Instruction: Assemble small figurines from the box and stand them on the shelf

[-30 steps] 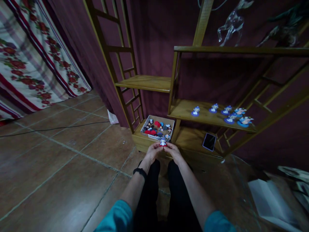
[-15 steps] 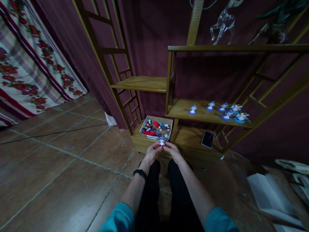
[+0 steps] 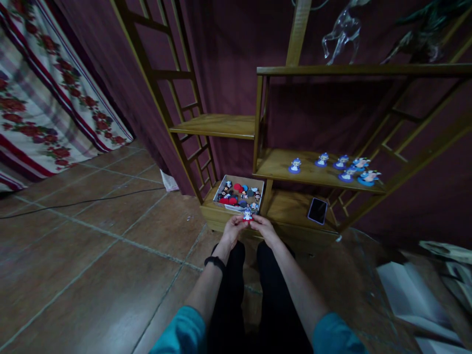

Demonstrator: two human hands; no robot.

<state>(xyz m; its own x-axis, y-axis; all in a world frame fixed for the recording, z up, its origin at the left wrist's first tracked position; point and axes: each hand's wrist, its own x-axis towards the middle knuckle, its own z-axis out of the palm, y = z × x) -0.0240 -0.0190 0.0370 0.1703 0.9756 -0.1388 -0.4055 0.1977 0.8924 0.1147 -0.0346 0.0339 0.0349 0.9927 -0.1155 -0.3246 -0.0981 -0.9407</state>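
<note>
A small figurine with a red base is pinched between my left hand and my right hand, just in front of the lowest shelf. Right behind it stands an open cardboard box holding several red, blue and dark figurine parts. Several blue-based figurines stand in a row on the middle shelf to the right. A black band is on my left wrist.
The wooden shelf unit stands against a dark red curtain. A phone lies on the bottom shelf at right. Papers lie on the tiled floor at far right. A cable crosses the floor at left, near a floral curtain.
My hands stay together on the figurine. The view has shifted slightly, so the shelf and box sit a little further left in the frame.
</note>
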